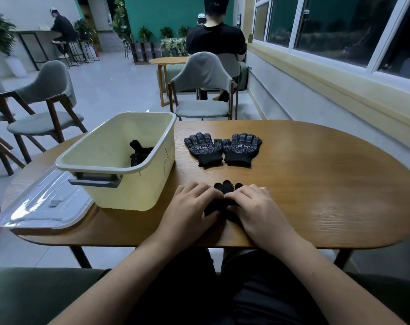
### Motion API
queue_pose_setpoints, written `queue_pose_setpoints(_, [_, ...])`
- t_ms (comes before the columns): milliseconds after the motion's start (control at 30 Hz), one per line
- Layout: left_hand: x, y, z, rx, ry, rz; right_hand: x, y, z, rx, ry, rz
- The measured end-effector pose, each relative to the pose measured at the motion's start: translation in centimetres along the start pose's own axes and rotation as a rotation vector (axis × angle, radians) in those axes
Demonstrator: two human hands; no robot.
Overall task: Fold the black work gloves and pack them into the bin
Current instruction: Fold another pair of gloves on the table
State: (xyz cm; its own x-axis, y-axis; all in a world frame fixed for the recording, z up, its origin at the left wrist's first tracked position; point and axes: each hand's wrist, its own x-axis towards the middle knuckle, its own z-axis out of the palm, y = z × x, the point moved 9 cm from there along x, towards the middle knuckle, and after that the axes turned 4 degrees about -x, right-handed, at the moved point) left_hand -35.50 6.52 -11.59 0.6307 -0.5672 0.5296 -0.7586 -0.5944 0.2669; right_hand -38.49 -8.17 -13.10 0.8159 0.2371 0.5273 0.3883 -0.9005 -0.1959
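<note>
1. Both hands are working on the near glove close to the front edge of the table. The left hand and right hand are meeting over it, fingers bent down and gripping the black fabric, with only the glove's fingertips showing past the knuckles.
2. Packing is looking partly done: the packed gloves are already lying inside the bin, toward its right wall. How many there are I cannot tell.
3. The flat pair is waiting untouched beyond the hands, its gloves lying side by side, just touching, dotted palms up.
4. So the task seems to be around its middle, with this fold to finish and then that pair.
5. The bin is standing open just left of the hands, making for a short carry. Its clear lid is lying further left and seems to be hanging past the table's rim.
6. Bare wood is showing to the right, giving room to move. The near glove is sitting close to the front edge, so it could slip toward the lap.
</note>
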Motion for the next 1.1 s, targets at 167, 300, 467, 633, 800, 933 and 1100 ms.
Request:
queue_pose_setpoints(167, [-0.1, -0.5, 0.5, -0.014, 0.001, -0.008, -0.1, -0.1, -0.1, 0.005, 0.007, -0.005])
queue_pose_setpoints(300, [-0.1, -0.8, 1.0, -0.029, -0.009, -0.016, -0.1, -0.4, -0.8, 0.014, 0.01, -0.017])
queue_pose_setpoints(467, [-0.1, -0.6, 0.9, -0.025, -0.013, -0.012, -0.1, 0.0, -0.4, 0.029, -0.003, -0.008])
queue_pose_setpoints(633, [0.0, -0.1, 0.3, -0.034, -0.023, 0.008, -0.1, 0.3, 0.2, 0.021, -0.033, 0.007])
queue_pose_setpoints(800, [-0.1, -0.6, 0.8, -0.055, -0.036, -0.021, -0.2, -0.2, -0.3, 0.012, -0.009, -0.012])
queue_pose_setpoints(933, [-0.1, -0.7, 0.9, -0.046, -0.033, -0.033, -0.2, -0.2, -0.8, 0.022, 0.007, -0.018])
queue_pose_setpoints(1100, [-0.1, -0.4, 0.5, -0.046, -0.02, -0.016, -0.1, 0.3, -0.1, 0.027, -0.009, 0.001])
